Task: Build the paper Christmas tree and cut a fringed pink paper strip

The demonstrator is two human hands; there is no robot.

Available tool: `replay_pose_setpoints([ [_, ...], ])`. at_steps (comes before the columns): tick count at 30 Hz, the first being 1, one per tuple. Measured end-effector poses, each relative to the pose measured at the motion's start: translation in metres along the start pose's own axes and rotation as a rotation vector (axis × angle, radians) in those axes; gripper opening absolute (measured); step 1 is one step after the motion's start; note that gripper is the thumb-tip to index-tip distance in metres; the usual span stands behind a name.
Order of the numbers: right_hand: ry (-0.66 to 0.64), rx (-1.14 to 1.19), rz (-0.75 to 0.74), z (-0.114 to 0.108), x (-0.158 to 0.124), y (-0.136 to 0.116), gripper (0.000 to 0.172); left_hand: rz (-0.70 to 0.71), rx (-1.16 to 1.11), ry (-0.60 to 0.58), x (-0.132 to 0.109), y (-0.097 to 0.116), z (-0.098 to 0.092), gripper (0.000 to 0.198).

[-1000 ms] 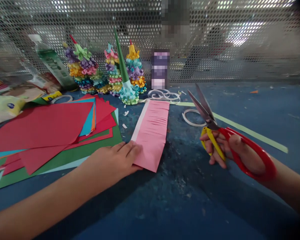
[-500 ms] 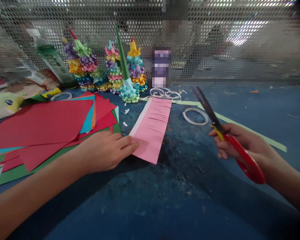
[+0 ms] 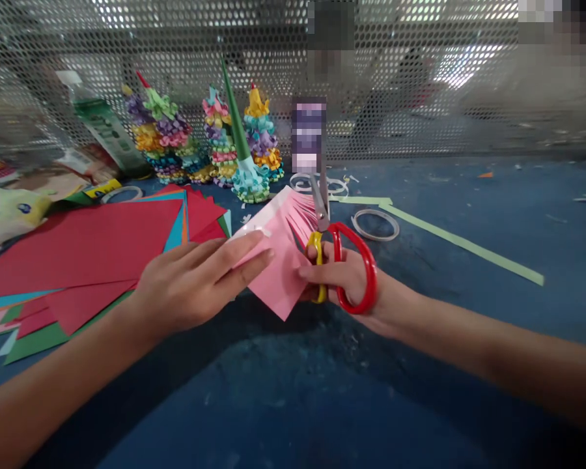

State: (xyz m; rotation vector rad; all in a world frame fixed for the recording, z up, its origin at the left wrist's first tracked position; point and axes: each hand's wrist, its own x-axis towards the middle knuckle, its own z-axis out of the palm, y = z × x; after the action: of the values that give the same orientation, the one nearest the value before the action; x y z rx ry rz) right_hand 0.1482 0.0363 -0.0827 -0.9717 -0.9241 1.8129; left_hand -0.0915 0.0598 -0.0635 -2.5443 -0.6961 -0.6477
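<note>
A pink sheet of paper is raised and tilted, its far half slit into narrow strips that fan to the right. My left hand grips its left edge, with the thumb and fingers closed on it. Scissors with one red and one yellow handle loop are in my right hand, blades pointing up and away, slightly apart. The thumb of that same hand touches the sheet's right edge. Uncut paper spans the near part of the sheet.
Coloured paper sheets lie stacked at left. Fringed paper cones stand behind, near a bottle and a perforated metal screen. A white ring and a pale green strip lie on the blue table.
My right hand has brought the scissors left to the pink sheet and now touches its right edge. The sheet has been lifted and turned, its strips spreading apart.
</note>
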Motion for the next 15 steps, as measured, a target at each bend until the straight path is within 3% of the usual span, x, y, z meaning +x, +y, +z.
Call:
replay_pose_setpoints([
  [2,0.102,-0.017,-0.058,0.002,0.01,0.002,0.025,-0.225,-0.091,0.036,0.001,0.0,0.006,0.051],
  [4,0.169,-0.03,-0.095,0.001,0.019,0.002,0.027,-0.585,-0.407,0.057,0.003,0.0,0.013,0.052],
  [6,0.193,0.0,-0.131,0.0,0.025,0.003,0.032,-0.88,-0.926,-0.066,0.008,0.002,0.022,0.059],
  [8,0.199,0.041,-0.158,0.0,0.029,0.004,0.036,-0.979,-1.369,-0.267,0.013,0.005,0.028,0.071],
  [9,0.2,0.049,-0.173,0.001,0.032,0.005,0.038,-0.984,-1.479,-0.337,0.015,0.008,0.031,0.073],
  [12,0.164,-0.022,-0.23,0.006,0.039,0.007,0.04,-1.048,-1.452,-0.33,0.021,0.02,0.032,0.06],
  [15,0.09,-0.167,-0.236,0.006,0.042,0.003,0.038,-1.107,-1.249,-0.28,0.019,0.023,0.029,0.045],
])
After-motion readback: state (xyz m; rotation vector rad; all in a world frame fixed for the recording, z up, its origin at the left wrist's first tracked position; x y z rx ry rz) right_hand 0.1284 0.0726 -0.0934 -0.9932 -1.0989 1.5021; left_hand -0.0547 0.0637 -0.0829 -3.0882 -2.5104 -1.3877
